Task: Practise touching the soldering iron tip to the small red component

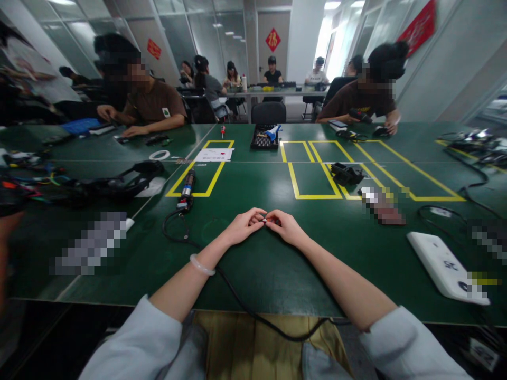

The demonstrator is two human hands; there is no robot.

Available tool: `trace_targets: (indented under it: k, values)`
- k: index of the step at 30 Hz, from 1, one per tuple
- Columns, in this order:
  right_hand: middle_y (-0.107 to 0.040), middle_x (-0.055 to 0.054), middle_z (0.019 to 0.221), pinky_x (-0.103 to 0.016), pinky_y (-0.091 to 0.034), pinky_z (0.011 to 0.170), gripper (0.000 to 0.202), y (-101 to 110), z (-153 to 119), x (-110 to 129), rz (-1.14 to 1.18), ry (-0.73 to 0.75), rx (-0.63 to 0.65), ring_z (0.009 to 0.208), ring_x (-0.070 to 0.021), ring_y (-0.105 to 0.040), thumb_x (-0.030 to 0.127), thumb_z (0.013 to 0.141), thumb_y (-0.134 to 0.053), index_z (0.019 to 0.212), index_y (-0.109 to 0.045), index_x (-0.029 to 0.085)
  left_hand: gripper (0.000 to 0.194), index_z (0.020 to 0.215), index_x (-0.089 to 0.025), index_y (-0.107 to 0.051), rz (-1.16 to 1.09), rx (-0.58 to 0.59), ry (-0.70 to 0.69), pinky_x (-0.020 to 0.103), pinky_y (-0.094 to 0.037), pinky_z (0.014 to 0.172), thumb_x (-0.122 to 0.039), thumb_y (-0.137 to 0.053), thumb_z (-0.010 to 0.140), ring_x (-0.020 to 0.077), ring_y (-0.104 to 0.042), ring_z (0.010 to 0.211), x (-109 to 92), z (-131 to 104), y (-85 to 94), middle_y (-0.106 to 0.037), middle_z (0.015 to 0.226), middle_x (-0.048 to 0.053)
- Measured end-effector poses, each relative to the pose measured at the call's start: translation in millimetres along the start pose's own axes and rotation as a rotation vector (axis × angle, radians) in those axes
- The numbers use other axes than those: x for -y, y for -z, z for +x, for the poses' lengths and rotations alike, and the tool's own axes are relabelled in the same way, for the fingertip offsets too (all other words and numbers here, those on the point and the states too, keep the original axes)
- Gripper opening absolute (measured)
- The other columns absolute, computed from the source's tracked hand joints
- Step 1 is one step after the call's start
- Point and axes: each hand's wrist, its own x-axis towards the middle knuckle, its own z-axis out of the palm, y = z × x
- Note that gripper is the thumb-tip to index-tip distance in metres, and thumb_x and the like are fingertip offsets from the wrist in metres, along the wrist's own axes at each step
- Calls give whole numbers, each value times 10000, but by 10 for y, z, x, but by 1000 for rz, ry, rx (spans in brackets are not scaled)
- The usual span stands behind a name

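Observation:
Over the near middle of the green table [253,285], my left hand [246,226] and my right hand [288,226] meet at the fingertips. Both are closed in a pinch around something very small; red and dark bits of it show between the fingers, but its kind is too small to tell. A whitish bangle rings my left wrist. To the left of my hands lies a dark cylindrical tool with a blue band [188,186]. A black cable [237,298] runs from near that tool, under my left forearm, and over the table's front edge.
A black tray [259,138] with a blue-and-white item stands ahead. A black part [346,174] lies by yellow tape outlines. At right is a white flat device [446,266]; at left, a black frame with wires [134,177]. Two people work across the table.

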Motion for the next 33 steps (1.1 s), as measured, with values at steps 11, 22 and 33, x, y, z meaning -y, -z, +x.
trace_targets:
  k: [11,22,33]
  values:
    - [-623,-5,724,-233,-397,652,308,30,18,15,83,-88,14,678,-121,-544,355,955,-433,795,-608,158,162,1031,-231,-561,281,-49,-81,277,-484,784,-318,-511,904,159,-646,840,-157,-49,-59,-676,962,16]
    - [-620,-8,724,-247,-419,678,313,24,20,-10,117,-91,20,687,-123,-554,372,954,-428,783,-589,165,208,1084,-231,-563,241,-60,-81,270,-481,808,-338,-495,919,162,-662,882,-178,-53,-44,-697,957,8]
    - [-584,12,733,-229,-413,603,182,30,-5,44,177,-67,6,633,-108,-505,345,852,-588,902,-571,171,282,1042,-229,-595,364,-92,-26,284,-470,788,-433,-431,939,184,-647,882,-123,-36,85,-692,957,26]
